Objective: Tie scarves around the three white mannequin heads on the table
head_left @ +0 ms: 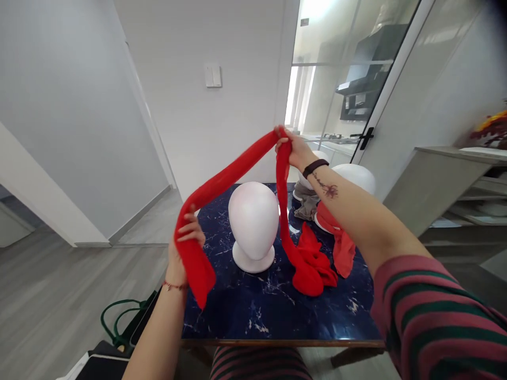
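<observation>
The right hand [291,148], arm outstretched, grips the red scarf [237,166] high; the left hand [186,240], lower, clasps its near end.

White wall [245,37] with a switch plate [214,76], grey wall [71,105] at left, grey plank floor [130,269] below; at right, a glass door [336,47] with a black handle [366,138], kitchen [352,103] beyond, bright light [315,8] high in the glass, and a shelf unit [435,182]; in front, a dark blue marbled surface [237,311]

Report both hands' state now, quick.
Left hand: closed, holding the red scarf near its hanging end.
Right hand: closed, holding the same scarf, raised higher.
</observation>
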Demonstrator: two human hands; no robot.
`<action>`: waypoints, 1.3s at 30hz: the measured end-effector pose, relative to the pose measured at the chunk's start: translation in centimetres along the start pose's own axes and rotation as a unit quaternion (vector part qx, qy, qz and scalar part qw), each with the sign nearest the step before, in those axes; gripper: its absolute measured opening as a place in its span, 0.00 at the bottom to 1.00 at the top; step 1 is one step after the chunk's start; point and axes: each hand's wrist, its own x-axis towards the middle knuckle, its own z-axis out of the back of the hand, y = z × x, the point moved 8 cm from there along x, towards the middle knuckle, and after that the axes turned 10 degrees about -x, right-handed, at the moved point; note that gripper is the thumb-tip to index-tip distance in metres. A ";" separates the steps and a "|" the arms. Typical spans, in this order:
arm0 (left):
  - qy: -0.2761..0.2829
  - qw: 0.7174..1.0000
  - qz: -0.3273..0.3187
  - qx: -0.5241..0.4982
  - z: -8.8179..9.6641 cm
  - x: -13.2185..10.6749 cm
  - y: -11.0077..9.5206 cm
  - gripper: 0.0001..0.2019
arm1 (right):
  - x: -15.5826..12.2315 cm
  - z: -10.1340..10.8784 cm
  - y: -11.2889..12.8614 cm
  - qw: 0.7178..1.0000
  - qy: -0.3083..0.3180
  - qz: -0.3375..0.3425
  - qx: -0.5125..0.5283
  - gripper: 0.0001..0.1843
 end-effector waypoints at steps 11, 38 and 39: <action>-0.142 0.955 0.256 -0.055 8.4 -2.2 8.8 0.13 | -15.8 7.7 -17.8 0.882 -0.043 -0.470 0.007 0.13; -0.155 0.933 0.310 0.102 11.9 -4.1 19.7 0.22 | -34.9 -0.5 -18.7 0.919 0.008 -0.394 -0.030 0.15; -0.160 0.933 0.303 0.110 12.2 -4.2 19.6 0.21 | -35.8 -0.8 -17.7 0.923 0.033 -0.380 -0.051 0.16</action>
